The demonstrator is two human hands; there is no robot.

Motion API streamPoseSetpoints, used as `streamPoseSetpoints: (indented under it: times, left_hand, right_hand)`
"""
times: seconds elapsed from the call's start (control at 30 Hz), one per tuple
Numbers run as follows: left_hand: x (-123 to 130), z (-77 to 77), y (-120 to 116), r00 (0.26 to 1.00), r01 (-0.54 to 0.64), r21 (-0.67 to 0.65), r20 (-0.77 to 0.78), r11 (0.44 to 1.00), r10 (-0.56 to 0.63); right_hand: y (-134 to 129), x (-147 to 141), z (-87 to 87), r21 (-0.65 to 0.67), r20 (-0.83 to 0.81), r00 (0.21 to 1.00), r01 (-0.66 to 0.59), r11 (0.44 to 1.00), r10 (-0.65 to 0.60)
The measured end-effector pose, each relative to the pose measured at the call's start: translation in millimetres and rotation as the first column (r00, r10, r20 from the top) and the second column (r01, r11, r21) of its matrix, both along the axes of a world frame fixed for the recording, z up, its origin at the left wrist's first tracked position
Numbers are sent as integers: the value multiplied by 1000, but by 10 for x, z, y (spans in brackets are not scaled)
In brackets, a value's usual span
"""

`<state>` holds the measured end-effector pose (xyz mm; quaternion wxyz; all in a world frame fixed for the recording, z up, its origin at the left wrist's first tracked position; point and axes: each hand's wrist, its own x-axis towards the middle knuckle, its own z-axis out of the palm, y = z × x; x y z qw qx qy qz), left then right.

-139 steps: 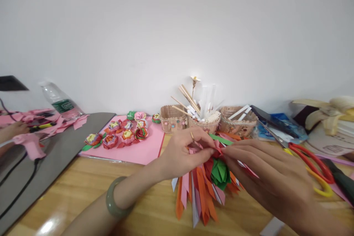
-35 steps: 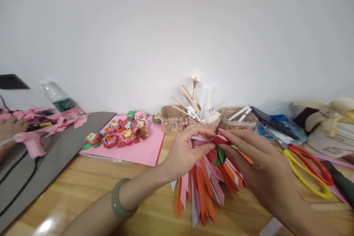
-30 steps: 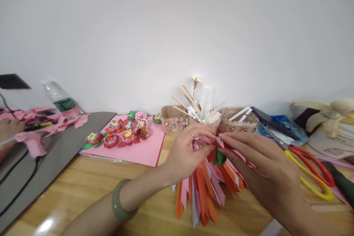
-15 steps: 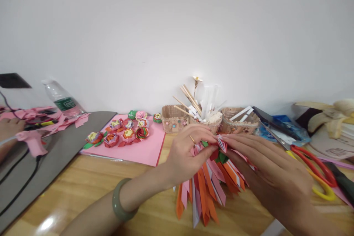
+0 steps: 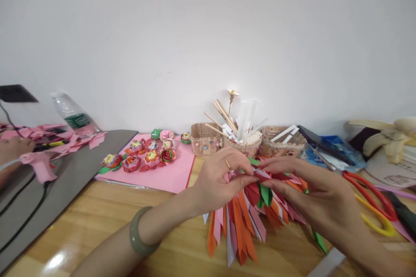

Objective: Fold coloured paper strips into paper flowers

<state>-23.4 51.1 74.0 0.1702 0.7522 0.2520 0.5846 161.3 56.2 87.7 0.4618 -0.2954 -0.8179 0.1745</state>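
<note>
My left hand [image 5: 224,179], with a ring and a green bangle at the wrist, pinches a small folded paper piece between thumb and fingers. My right hand [image 5: 312,186] grips the same red and green paper piece [image 5: 255,190] from the right, thumb below and fingers on top. Part of the piece is hidden by the fingers. Under and behind it, folded paper strips [image 5: 240,229] in orange, pink and lilac fan out on the wooden table [image 5: 130,220].
Several paper flowers [image 5: 151,158] lie on a pink sheet [image 5: 175,177]. Woven baskets [image 5: 204,140] with sticks stand by the wall. Scissors [image 5: 370,192] lie at right. At left are a pink glue gun [image 5: 39,166], a bottle [image 5: 76,117] and another person's hand [image 5: 14,151].
My right hand has tilted, its thumb now showing below the paper piece. More of the red and green paper is visible, and a green strip shows beneath my right wrist.
</note>
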Motion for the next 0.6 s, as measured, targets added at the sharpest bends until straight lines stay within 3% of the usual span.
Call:
streamPoseSetpoints:
  times: [0.23,0.4,0.5,0.6]
  left_hand:
    - [-39,91,-24,991,119,-30,-58,992,-120]
    - [-45,89,-31,982,189,-211,17,959,-190]
    - [-36,97,-44,977,214,-394,70,894,-203]
    - [-17,113,-59,973,232,-579,133,782,-190]
  right_hand:
    - [60,45,26,-24,-18,991,-133,991,132]
    - [26,24,32,-169,-13,982,-186,968,186]
    - [-17,-6,53,-240,14,987,-155,958,163]
    - [-36,-31,64,-270,-8,990,-140,953,143]
